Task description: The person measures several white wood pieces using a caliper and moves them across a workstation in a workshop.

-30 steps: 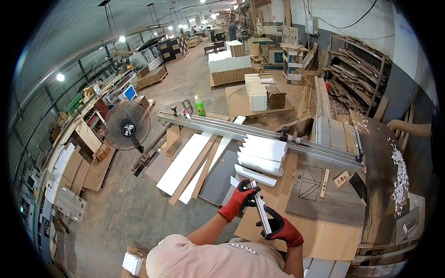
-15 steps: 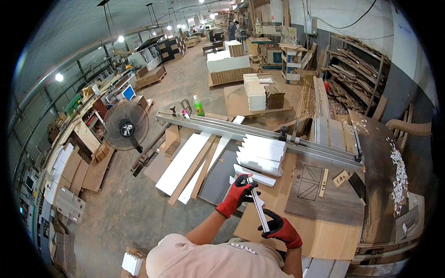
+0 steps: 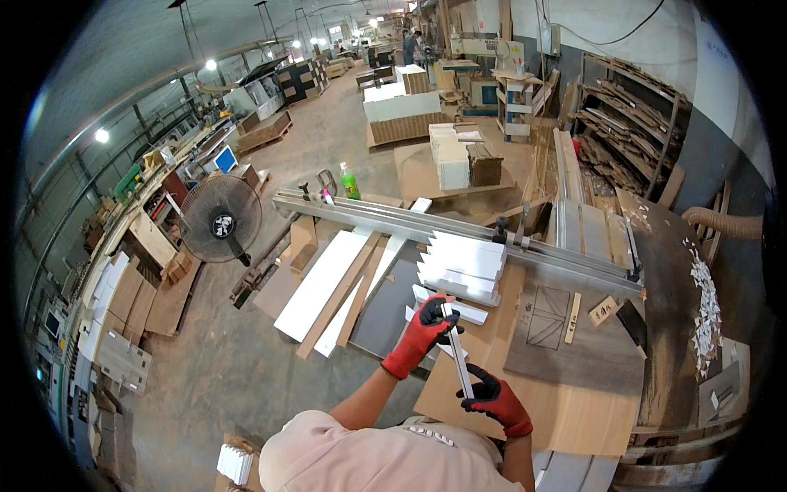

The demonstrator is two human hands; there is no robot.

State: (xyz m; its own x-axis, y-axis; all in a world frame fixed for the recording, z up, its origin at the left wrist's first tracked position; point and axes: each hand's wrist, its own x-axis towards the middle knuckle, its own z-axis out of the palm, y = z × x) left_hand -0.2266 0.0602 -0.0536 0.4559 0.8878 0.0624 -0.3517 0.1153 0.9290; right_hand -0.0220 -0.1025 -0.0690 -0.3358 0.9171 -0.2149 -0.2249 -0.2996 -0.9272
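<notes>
Between my two hands is a narrow white strip (image 3: 459, 354), tilted over the near edge of the work table. My left hand (image 3: 426, 332), in a red and black glove, is closed round its far end. Gloved the same way, my right hand (image 3: 494, 401) grips the near end. Just beyond my left hand lies a stack of white strips with pointed ends (image 3: 463, 266), with a few loose white pieces (image 3: 451, 307) in front of it. A light wood panel (image 3: 566, 422) lies under and right of my right hand.
A metal rail (image 3: 385, 223) crosses the table behind the stack. Long white boards (image 3: 324, 283) lie at left, near a standing fan (image 3: 221, 221). At right are a dark panel with a pencilled drawing (image 3: 574, 357) and scattered white offcuts (image 3: 707, 316). One person (image 3: 410, 47) stands far back.
The strip has turned slightly more upright in my hands, and my left hand has shifted a little. Both hands keep their hold on it.
</notes>
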